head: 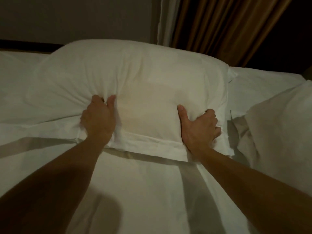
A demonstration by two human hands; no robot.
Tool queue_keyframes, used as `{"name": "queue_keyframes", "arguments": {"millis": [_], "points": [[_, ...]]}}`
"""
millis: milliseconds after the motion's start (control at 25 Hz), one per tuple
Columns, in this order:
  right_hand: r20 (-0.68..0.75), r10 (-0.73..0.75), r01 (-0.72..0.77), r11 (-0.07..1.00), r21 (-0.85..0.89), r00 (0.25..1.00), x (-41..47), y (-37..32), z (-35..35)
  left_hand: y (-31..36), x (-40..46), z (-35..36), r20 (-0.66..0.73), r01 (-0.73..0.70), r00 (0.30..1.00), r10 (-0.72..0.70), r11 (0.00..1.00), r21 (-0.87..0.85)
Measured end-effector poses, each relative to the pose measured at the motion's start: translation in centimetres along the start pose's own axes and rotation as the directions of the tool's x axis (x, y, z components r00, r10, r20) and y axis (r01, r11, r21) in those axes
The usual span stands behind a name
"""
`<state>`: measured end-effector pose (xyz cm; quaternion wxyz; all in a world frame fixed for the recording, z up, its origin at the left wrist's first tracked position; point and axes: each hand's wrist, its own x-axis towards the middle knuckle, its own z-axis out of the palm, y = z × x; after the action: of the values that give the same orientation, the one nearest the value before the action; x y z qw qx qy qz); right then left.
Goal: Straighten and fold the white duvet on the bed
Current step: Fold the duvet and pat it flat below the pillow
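Left hand [98, 118]: grips a bunch of pillow [135, 78] fabric.
Right hand [200, 126]: clutches the pillow's right side, thumb extended.
Duvet [276, 125]: rumpled at the bed's right, apart from both hands.
Progress: judged barely begun; straightening and folding remain.

A plain white pillow [135, 78] on white bedding [148, 191] (no pattern); at one o'clock, brown curtain [224, 24] with vertical stripes.
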<state>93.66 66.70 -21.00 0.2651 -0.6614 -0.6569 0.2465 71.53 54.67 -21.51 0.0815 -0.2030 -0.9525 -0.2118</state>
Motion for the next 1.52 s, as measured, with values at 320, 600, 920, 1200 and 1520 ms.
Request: {"name": "queue_keyframes", "arguments": {"millis": [320,600,920,1200,1520], "points": [[0.009,-0.074,0.074,0.995,0.073,0.997,-2.1,1.3,-3.4,-3.3,-0.7,-4.4,-0.028,-0.274,0.961,0.275,0.938,-0.213],[0.03,-0.13,0.127,0.988,0.083,0.991,-8.7,3.4,-10.1,-4.2,-7.2,-12.6,0.034,-0.292,0.948,0.317,0.907,-0.303],[0.08,-0.339,0.347,0.927,-0.142,0.937,-15.7,7.0,-15.9,-7.7,-17.2,-16.5,-0.025,-0.354,0.931,0.363,0.888,-0.294],[0.387,-0.566,0.677,0.681,-0.277,0.728,-18.0,4.5,-9.5,-8.4,-17.0,-11.0,0.182,-0.673,0.728,0.661,0.74,0.006],[0.199,-0.662,0.683,0.639,-0.354,0.723,-13.3,4.2,-4.0,-7.5,-12.7,-5.2,0.012,-0.658,0.751,0.661,0.746,0.107]]}}
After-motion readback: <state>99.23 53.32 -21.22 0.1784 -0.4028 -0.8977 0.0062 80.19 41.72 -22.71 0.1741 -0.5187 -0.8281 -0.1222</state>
